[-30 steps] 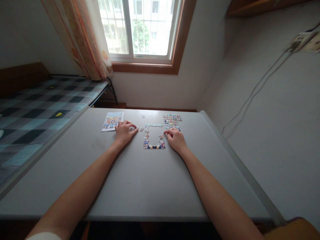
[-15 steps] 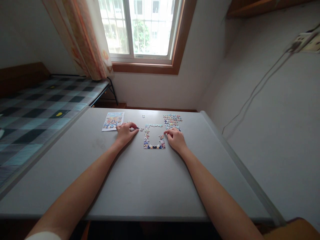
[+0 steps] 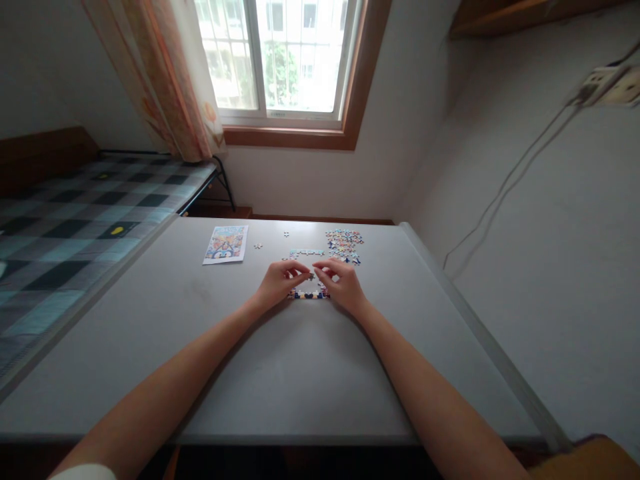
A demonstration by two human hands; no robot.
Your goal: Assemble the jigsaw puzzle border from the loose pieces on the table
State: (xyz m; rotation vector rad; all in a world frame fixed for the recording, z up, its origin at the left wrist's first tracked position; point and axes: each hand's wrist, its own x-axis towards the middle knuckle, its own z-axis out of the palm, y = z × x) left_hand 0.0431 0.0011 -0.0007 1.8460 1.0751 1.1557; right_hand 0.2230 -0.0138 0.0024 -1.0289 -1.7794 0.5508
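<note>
A small puzzle piece (image 3: 311, 276), dark and knobbed, sits between my fingertips; its print is too small to make out. My left hand (image 3: 281, 280) pinches it narrowly between thumb and forefinger. My right hand (image 3: 345, 283) meets it from the other side, fingers curled, thumb and forefinger close together; I cannot tell whether they grip the piece too or only come up to it.

Beneath and around my fingers lies the puzzle border (image 3: 309, 295), a hollow rectangle of joined pieces flat on the grey table (image 3: 300, 373). The row nearest me is dark blue with pale, cream-coloured patches; the row beyond my fingertips is light blue. My hands cover much of its two sides. Just past my right fingers is a many-coloured heap of loose pieces (image 3: 344, 243). Beyond my left fingers, one stray piece (image 3: 258, 246) lies toward the left and another stray piece (image 3: 287, 234) farther ahead. Farther left of them is a printed sheet (image 3: 226, 244) with a colourful picture, blue and white at its near end.

Compared with half a second ago, my hands have come together over the border. My left hand was off to its left, overlapping the sheet's corner, with a piece at its fingertips; now the whole sheet shows, and so does the stray piece beside it. My right hand was by the border's right side and has shifted inward.
</note>
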